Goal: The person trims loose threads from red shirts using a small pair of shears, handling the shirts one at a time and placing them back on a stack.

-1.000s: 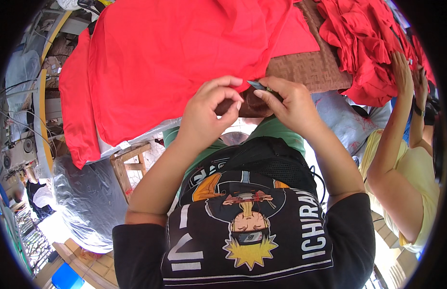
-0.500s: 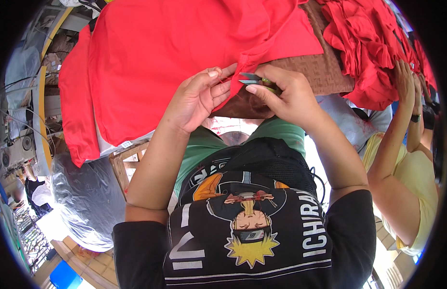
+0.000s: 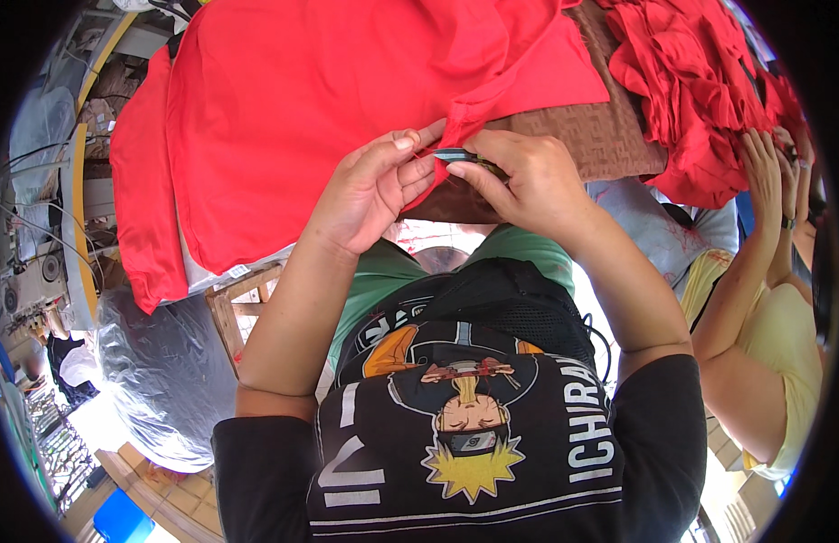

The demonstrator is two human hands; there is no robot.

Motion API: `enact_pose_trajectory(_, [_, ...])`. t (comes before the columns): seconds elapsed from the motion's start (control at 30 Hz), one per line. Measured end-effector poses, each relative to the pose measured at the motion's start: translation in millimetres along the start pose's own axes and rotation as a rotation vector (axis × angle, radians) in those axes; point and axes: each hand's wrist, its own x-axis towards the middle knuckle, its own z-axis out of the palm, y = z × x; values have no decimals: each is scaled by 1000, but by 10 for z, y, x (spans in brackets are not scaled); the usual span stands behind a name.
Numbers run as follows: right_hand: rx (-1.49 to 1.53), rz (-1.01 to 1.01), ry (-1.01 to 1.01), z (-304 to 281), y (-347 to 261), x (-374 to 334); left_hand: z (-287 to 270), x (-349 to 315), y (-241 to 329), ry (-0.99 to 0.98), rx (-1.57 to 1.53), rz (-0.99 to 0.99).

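Note:
My right hand (image 3: 535,176) is closed around a small pair of thread snips (image 3: 455,156), green-handled with pale metal blades. The blades are together and lie against the edge of a red cloth (image 3: 374,90). Beside the blade tips, my left hand (image 3: 369,185) has its palm turned up and fingers curled. A narrow fold of the red cloth runs down at its fingertips, and the fingers hold that edge; the exact pinch is partly hidden. The rest of the red cloth spreads out beyond my hands.
A brown patterned surface (image 3: 609,136) shows under the cloth. More crumpled red fabric (image 3: 686,100) lies at the right, where another person's hands (image 3: 763,172) touch it. Clear plastic wrapping (image 3: 157,380) covers something at the left. A wooden frame (image 3: 222,326) stands near my leg.
The snips have moved slightly left to the cloth edge, and their blades have gone from apart to together. My left hand has barely moved. The other person's hands shifted at the right.

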Motion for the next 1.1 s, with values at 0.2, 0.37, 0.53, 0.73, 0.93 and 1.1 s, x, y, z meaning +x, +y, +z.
enact_pose_trajectory(0.2, [-183,-109,-61,-398,-20,63,283,-296,315,-177,1090,291])
enact_pose_trajectory(0.37, [-303,-70,34,-977,-34,194,454,-493,645,-284,1478,441])
enact_pose_trajectory(0.53, [47,405,68,-1298,-106,157,454,-440,567,-293,1367,416])
enact_pose_trajectory(0.73, [34,260,-81,-976,341,-96,481,-219,194,-111,1179,326])
enact_pose_trajectory(0.93, [59,250,-231,-456,504,-133,386,226,-334,3,1629,566])
enact_pose_trajectory(1.1, [251,396,-176,-281,516,-109,359,420,-346,158,1579,623])
